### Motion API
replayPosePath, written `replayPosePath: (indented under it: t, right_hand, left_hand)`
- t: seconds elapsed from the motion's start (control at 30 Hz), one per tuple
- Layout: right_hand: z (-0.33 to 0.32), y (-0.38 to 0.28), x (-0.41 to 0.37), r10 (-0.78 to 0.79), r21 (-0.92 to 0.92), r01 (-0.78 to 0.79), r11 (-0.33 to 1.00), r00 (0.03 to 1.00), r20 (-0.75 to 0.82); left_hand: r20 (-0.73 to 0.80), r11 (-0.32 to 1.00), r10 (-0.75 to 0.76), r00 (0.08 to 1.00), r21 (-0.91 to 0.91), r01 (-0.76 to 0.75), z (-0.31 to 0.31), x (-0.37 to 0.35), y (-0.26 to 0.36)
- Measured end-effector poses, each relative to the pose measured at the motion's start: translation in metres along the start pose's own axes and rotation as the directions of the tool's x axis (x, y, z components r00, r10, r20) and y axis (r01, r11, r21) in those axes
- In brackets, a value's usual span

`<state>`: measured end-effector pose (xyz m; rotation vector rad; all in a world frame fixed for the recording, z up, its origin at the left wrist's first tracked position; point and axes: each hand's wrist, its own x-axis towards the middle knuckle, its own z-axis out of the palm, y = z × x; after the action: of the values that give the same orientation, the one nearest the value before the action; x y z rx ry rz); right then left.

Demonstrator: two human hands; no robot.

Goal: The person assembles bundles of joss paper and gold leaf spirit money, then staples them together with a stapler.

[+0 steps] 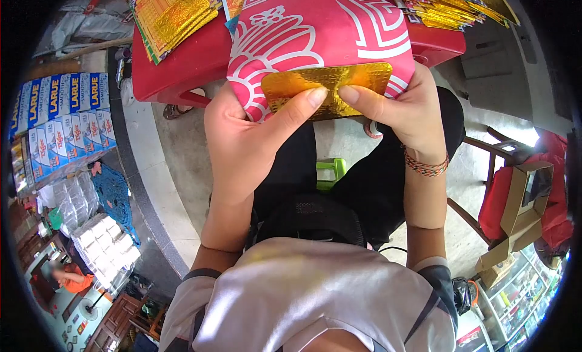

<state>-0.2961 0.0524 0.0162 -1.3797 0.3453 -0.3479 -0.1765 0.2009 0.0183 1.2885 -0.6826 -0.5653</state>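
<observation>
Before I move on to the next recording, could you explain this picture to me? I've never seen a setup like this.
There is no machine here. A person wears one camera on the head, looking forward and down, so their own shirt fills the bottom and the wide lens bends the edges.

The two bare hands are theirs: left hand and right hand, with a braided bracelet on the right wrist. Both thumbs rest on a shiny gold sheet at the near edge of a pink patterned piece; the other fingers are mostly hidden.

Beyond, on a red surface, lie gold-faced papers, a left stack and a right stack.
</observation>
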Motion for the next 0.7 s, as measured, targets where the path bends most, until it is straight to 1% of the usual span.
replayPosePath:
  t: [0.03, 0.17, 0.23, 0.4, 0.47, 0.57, 0.63, 0.7]
  right_hand:
    - [0.0001, 0.0000, -0.0004, -0.015, 0.012, 0.015, 1.000, 1.000, 0.001]
    - [-0.0016, -0.0005, -0.0019, -0.048, 0.008, 0.048, 0.999, 0.999, 0.005]
    - [-0.0023, -0.0016, -0.0028, -0.052, -0.003, 0.052, 0.999, 0.999, 0.001]
    - [-0.0046, -0.0004, -0.0043, -0.057, -0.022, 0.057, 0.998, 0.998, -0.003]
    - [-0.0042, 0.0005, -0.0048, -0.078, -0.001, 0.078, 0.997, 0.997, -0.007]
    - [-0.0040, -0.0021, -0.0050, -0.054, -0.002, 0.054, 0.999, 0.999, -0.009]
    - [-0.0037, -0.0029, -0.0049, -0.056, -0.007, 0.056, 0.998, 0.998, -0.009]
    - [-0.0037, -0.0030, -0.0052, -0.056, -0.013, 0.056, 0.998, 0.998, -0.008]
  left_hand:
    - [0.008, 0.999, 0.035, 0.999, 0.003, -0.035, 0.0002, -0.0002, -0.0002]
    - [0.016, 1.000, 0.010, 1.000, -0.011, -0.009, 0.0033, -0.0024, 0.0053]
    - [0.008, 0.999, 0.053, 0.999, -0.007, -0.053, 0.0047, -0.0030, 0.0051]
    - [0.007, 0.999, 0.049, 0.999, -0.004, -0.049, 0.0058, -0.0037, 0.0041]
    - [0.009, 0.998, 0.057, 0.998, 0.007, -0.057, 0.0057, -0.0041, 0.0024]
    - [0.010, 0.996, 0.081, 0.997, 0.025, -0.082, 0.0058, -0.0037, 0.0008]
    - [0.016, 0.996, 0.086, 0.996, -0.009, -0.086, 0.0065, -0.0033, 0.0008]
    - [0.017, 0.996, 0.093, 0.996, -0.002, -0.093, 0.0070, -0.0036, 0.0008]
